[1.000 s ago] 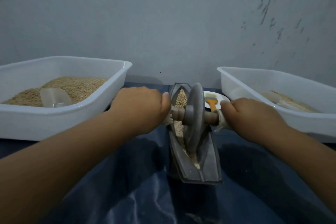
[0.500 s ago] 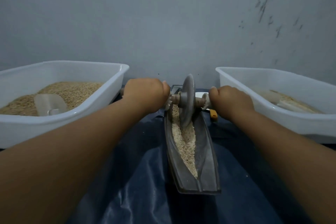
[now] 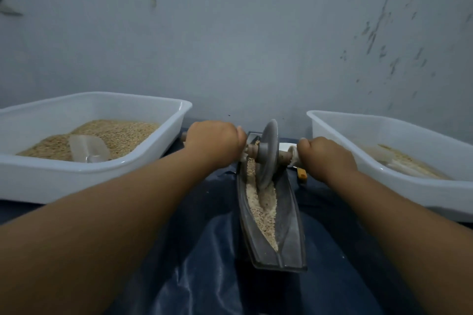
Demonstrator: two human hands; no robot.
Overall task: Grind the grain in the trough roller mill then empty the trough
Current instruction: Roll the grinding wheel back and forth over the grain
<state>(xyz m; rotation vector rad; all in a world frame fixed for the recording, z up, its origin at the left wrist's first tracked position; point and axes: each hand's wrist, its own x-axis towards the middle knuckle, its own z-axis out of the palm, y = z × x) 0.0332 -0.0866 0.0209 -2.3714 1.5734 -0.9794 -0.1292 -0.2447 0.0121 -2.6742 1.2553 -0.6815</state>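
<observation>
The left hand (image 3: 213, 142) and right hand (image 3: 326, 157) each grip an end of the axle (image 3: 282, 154), with the roller wheel (image 3: 267, 153) upright near the far end of the trough (image 3: 290, 222), where crushed grain (image 3: 261, 208) lies. A white tub (image 3: 38, 176) on the left holds whole grain (image 3: 117, 133) and a clear scoop (image 3: 88, 148); another tub (image 3: 435, 186) sits to the right.

Trough (image 3: 291, 215) between left tub (image 3: 76, 176) and right tub (image 3: 414, 186)

White tub (image 3: 163, 146) with clear scoop (image 3: 89, 149), second white tub (image 3: 399, 179), orange-handled brush (image 3: 302, 174), blue sheet (image 3: 210, 276)
</observation>
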